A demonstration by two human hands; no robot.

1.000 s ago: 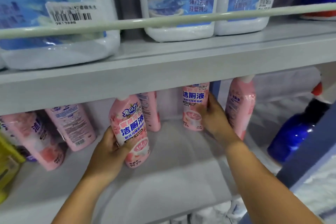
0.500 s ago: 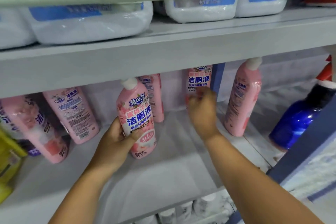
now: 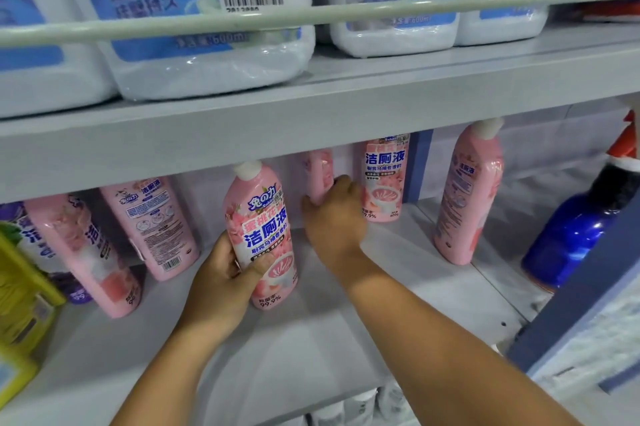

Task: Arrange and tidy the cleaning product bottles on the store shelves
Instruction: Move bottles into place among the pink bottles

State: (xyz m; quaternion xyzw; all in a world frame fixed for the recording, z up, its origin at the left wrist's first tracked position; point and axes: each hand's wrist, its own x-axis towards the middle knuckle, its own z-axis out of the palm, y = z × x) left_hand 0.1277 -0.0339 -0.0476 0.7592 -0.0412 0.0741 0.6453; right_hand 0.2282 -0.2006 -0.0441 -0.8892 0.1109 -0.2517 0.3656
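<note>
My left hand (image 3: 221,273) was wrapped round the low part of a pink bottle (image 3: 259,235) in the middle of the frame. Its label faced me and its white cap pointed up toward the shelf above. My right hand (image 3: 334,214) reached deeper in, and its fingers curled round a second pink bottle (image 3: 320,173) at the back of the shelf (image 3: 311,339). That one showed only its narrow side.

I thought these bottles would be stiff plastic, full and a bit heavy, with a smooth, shiny wrap that could slip. The fat middle looked like the best place to hold, not the thin neck.

Just right of my right hand stood a third pink bottle (image 3: 382,180) with its label to the front. Further right was another pink one (image 3: 467,197), turned sideways. At the left, two more pink bottles (image 3: 152,228) leaned, one showing its back label. A dark blue spray bottle (image 3: 575,235) stood at the right edge.

In the top of the frame, big white jugs (image 3: 207,27) with blue labels sat behind a rail (image 3: 311,15). I could not see inside any of them.
</note>
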